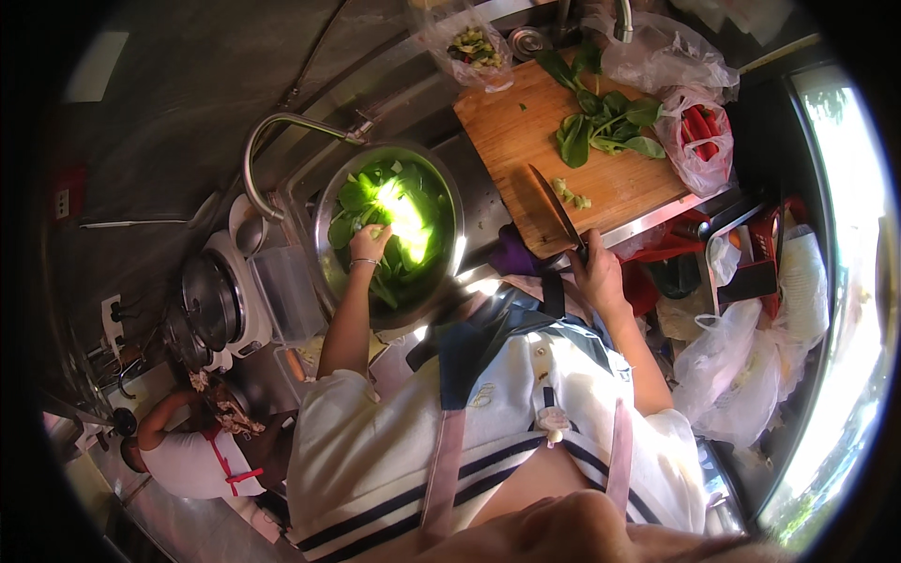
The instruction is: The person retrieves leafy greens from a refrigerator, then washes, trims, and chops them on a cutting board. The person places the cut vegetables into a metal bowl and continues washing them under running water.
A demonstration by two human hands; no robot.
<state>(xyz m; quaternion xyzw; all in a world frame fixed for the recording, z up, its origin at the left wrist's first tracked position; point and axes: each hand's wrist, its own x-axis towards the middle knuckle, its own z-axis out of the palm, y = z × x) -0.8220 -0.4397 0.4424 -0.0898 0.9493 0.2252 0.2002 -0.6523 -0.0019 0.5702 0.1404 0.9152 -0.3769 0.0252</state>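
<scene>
My left hand (371,243) is over a round metal basin (450,176) in the sink, its fingers closed on leafy greens (355,193) among the many that fill it. Glare whitens part of the leaves. In my right hand (597,271) is the handle of a kitchen knife (554,200), whose blade lies over the near left part of a wooden cutting board (514,134). Small cut stem ends (570,193) lie beside the blade. More leafy greens (609,123) rest toward the board's far right side.
A curved faucet (250,151) arches at the basin's left. Bags of red chilies (700,132) and chopped vegetables (475,48) flank the board. A clear plastic container (285,288) and a round cooker (211,299) stand left. Another person (204,461) is at lower left.
</scene>
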